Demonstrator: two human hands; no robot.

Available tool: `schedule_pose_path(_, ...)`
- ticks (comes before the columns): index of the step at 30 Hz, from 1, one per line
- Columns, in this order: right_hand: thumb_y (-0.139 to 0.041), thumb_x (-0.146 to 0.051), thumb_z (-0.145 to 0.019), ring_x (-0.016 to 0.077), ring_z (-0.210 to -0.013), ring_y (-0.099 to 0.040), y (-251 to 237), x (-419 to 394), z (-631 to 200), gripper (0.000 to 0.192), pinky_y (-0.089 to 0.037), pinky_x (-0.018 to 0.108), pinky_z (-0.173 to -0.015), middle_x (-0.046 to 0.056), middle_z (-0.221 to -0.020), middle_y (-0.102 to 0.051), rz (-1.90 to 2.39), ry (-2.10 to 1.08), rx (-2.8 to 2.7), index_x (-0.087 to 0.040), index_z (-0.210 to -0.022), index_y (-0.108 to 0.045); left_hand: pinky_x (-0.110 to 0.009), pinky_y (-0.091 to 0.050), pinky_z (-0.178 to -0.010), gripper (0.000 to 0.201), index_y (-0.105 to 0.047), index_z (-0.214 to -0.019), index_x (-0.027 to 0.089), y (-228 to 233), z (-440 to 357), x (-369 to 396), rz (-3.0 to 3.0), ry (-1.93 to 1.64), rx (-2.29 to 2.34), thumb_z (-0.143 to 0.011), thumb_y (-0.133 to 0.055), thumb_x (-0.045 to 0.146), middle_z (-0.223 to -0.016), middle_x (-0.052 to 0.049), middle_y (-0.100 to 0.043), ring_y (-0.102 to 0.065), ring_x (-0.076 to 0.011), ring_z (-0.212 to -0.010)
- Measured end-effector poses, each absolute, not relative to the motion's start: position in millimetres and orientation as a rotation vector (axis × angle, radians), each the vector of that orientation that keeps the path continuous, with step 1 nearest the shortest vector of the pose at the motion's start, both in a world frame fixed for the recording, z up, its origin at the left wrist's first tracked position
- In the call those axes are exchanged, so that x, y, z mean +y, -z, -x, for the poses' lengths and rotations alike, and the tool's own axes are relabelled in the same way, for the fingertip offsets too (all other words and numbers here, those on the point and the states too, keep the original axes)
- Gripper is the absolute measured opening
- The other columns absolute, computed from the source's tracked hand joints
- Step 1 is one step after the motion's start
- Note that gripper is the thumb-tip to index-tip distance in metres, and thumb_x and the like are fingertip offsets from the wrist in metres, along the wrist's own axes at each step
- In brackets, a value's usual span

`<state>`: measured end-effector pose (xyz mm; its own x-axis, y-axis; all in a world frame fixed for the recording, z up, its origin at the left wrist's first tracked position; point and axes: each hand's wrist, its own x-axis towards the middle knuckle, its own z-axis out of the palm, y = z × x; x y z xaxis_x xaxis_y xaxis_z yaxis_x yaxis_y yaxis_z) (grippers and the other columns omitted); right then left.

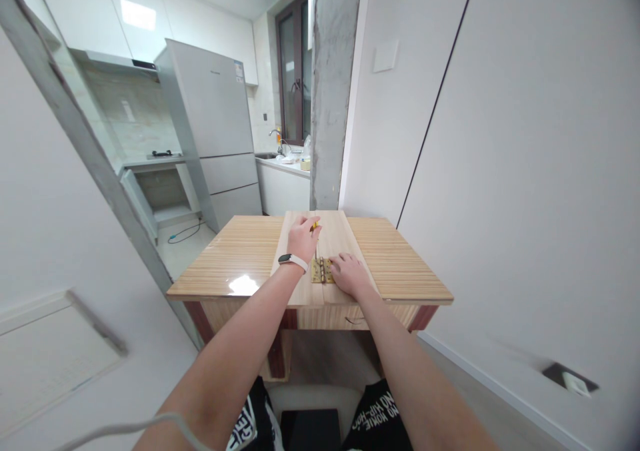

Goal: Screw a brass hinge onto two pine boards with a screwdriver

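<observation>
At far left, a white open-fronted cabinet [163, 187] is showing its interior; beside it, a tall silver-grey refrigerator [220, 111] is standing closed, its small logo too faint to read. The left hand [304, 236] is gripping a yellow-and-black-handled screwdriver [315, 227], whose shaft is pointing down toward a brass-coloured rectangular hinge [323, 270]. That hinge is lying across the seam of two pale wooden boards [340, 231] on a striped wooden counter [245, 251]. The right hand [349, 274], apart from the left, is resting flat, fingertips touching the hinge's right side. Black trousers [377, 411] are showing white lettering, including "NO".
</observation>
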<state>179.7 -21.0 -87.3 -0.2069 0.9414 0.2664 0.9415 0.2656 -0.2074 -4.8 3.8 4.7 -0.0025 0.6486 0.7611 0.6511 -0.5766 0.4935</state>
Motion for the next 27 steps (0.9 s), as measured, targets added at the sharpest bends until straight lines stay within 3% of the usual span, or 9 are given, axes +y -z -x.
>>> schedule_pose_path(10,-0.038,-0.044,-0.103,0.0237,-0.129,-0.044,88.5,-19.8,-179.8,0.040,-0.031,0.039,-0.106,0.007,-0.136,-0.058,1.706,0.024,-2.208,-0.033,-0.134,-0.061,-0.033,-0.052,-0.093,0.038,-0.067,-0.131,0.020,-4.3,2.2,0.4,2.246,1.673,-1.414,-0.095,-0.057,0.013,-0.106,-0.008,-0.067,-0.065,-0.0188,-0.093)
schedule_pose_path(19,-0.039,-0.044,-0.103,0.0241,-0.130,-0.043,88.9,-20.2,-179.3,0.040,-0.030,0.040,-0.108,0.007,-0.139,-0.056,1.711,0.015,-2.203,-0.033,-0.135,-0.061,-0.032,-0.055,-0.089,0.028,-0.075,-0.117,0.023,-1.1,2.9,9.6,2.226,1.751,-1.380,-0.089,-0.073,0.025,-0.104,-0.006,-0.063,-0.065,-0.0173,-0.089)
schedule_pose_path(27,-0.038,-0.044,-0.103,0.0243,-0.132,-0.041,86.2,-21.6,-178.8,0.041,-0.027,0.040,-0.109,0.007,-0.142,-0.054,1.730,-0.014,-2.211,-0.033,-0.137,-0.060,-0.031,-0.055,-0.087,0.026,-0.074,-0.118,0.023,-0.1,3.7,8.1,2.197,1.756,-1.419,-0.093,-0.066,0.021,-0.100,-0.006,-0.061,-0.065,-0.0164,-0.085)
